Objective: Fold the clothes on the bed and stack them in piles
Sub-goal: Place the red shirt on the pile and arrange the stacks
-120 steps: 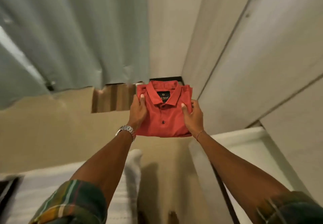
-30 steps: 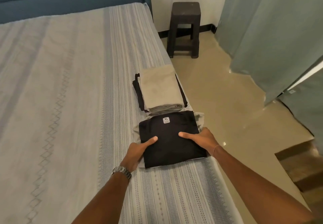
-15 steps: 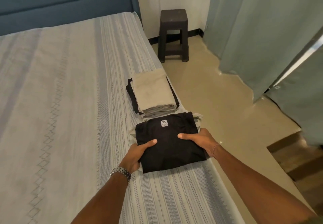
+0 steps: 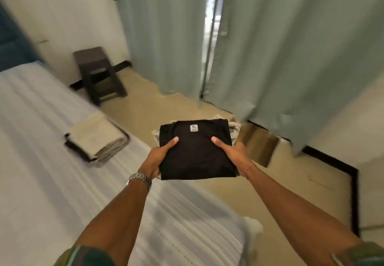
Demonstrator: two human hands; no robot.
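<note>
A folded black shirt (image 4: 196, 151) with a white XL label lies on top of a folded pale grey garment (image 4: 234, 128); both are lifted off the bed, out over its edge and the floor. My left hand (image 4: 159, 157) grips the stack's left side, thumb on top. My right hand (image 4: 231, 151) grips the right side the same way. A second pile (image 4: 96, 140), beige cloth over dark cloth, rests on the striped bed (image 4: 52, 182) near its right edge.
A dark plastic stool (image 4: 97, 74) stands on the beige floor by the wall beyond the bed. Pale green curtains (image 4: 280, 47) hang ahead and to the right. A wooden step (image 4: 257, 145) shows below the curtain hem.
The black shirt and the grey garment under it have come up off the bed in both hands. The view has swung right, toward the curtains.
</note>
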